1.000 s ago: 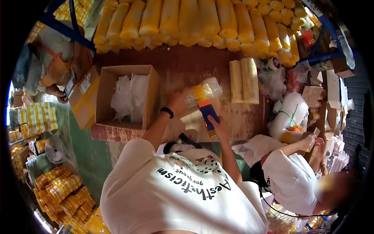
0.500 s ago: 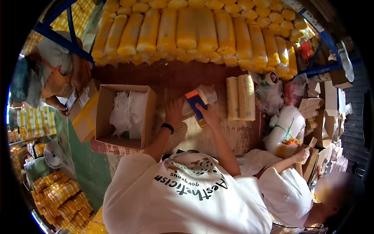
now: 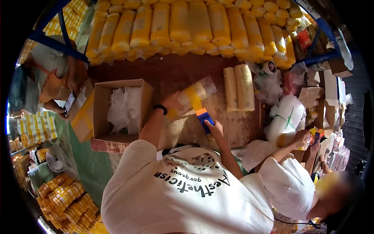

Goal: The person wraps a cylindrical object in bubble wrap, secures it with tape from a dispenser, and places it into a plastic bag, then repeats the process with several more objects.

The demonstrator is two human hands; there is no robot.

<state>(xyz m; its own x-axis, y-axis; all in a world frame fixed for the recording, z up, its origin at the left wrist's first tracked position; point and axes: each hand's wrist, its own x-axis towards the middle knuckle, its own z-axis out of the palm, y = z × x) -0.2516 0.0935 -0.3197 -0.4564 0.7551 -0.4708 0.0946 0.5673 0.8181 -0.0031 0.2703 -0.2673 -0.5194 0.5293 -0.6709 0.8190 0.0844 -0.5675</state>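
My left hand is closed on the near-left part of a wrapped bundle, a clear bubble-wrap cylinder with yellow tape around its middle. It lies tilted above the worktable. In my right hand is a blue tape dispenser with an orange front end. A strip of yellow tape runs from the dispenser up to the bundle. What is inside the wrap cannot be made out.
An open cardboard box with white plastic packing stands left. Two tan rolls lie right, near a bubble-wrap roll. Yellow wrapped rolls are stacked at the back. One co-worker works at right; another person holds a phone at left.
The bundle has come up into view in my left hand, tilted to the right. My right hand has drawn the dispenser down toward me, pulling out yellow tape.
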